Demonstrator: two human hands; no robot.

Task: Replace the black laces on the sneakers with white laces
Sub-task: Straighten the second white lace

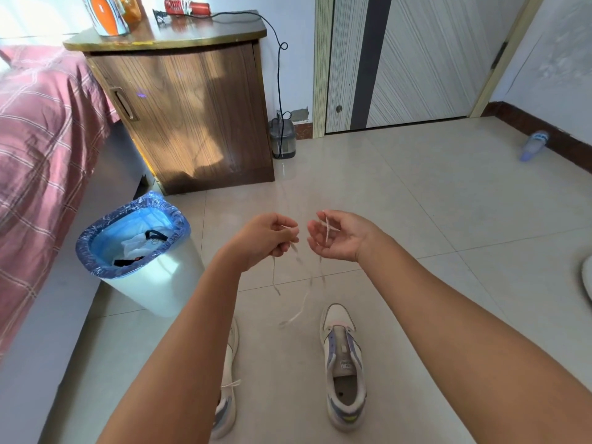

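Both my hands are raised above the floor with a white lace [302, 307] hanging between them. My left hand [266, 240] pinches one part of it with curled fingers. My right hand [339, 235] faces palm up, its thumb and fingers pinching another strand. Loose blurred ends dangle down toward the floor. Below, the right sneaker [343, 366] lies on the tiles with no lace in its eyelets. The left sneaker [228, 379] is mostly hidden behind my left forearm; a white lace bow shows on it. Black laces [153, 235] lie in the bin.
A white bin with a blue liner [141, 254] stands left of the sneakers. Behind it are a wooden nightstand [192, 113] and a bed with a red checked cover [38, 149]. A closed door [410, 59] is ahead, a slipper [533, 145] by the right wall.
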